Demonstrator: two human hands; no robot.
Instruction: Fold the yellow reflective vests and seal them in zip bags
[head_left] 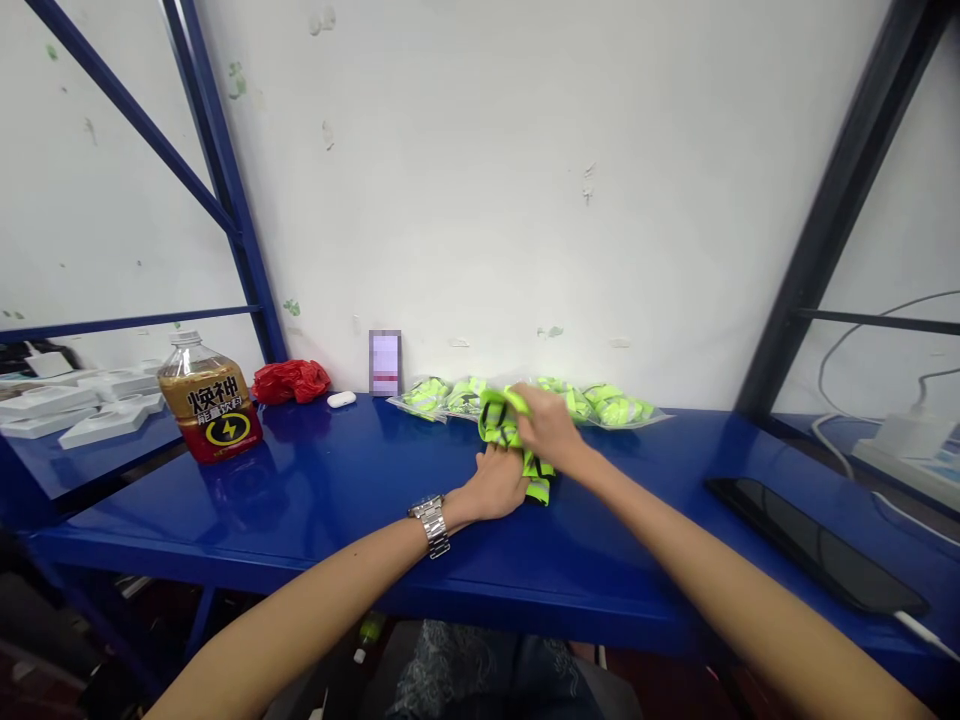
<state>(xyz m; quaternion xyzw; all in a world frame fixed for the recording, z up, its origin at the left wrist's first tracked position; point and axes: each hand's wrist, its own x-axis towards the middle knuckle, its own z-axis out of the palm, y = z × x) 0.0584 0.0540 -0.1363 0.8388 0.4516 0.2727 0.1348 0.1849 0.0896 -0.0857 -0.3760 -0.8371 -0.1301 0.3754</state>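
Note:
A bright yellow-green reflective vest (537,490), with grey bands and black trim, lies bunched in a narrow bundle at the middle of the blue table. My right hand (547,420) is closed on its far end and lifts a fold off the surface. Just in front, my left hand (496,484), with a metal watch on the wrist, presses down on the near part; its fingers are bent and partly hidden. Behind both hands, several more folded vests in clear plastic bags (619,406) sit in a row along the wall.
To the left on the blue table (322,500) stand a large drink bottle (214,400), a red plastic bag (291,381), a white earbud case (341,399) and an upright phone (385,362). A black tablet (814,540) with a cable lies at right. Metal posts rise on both sides.

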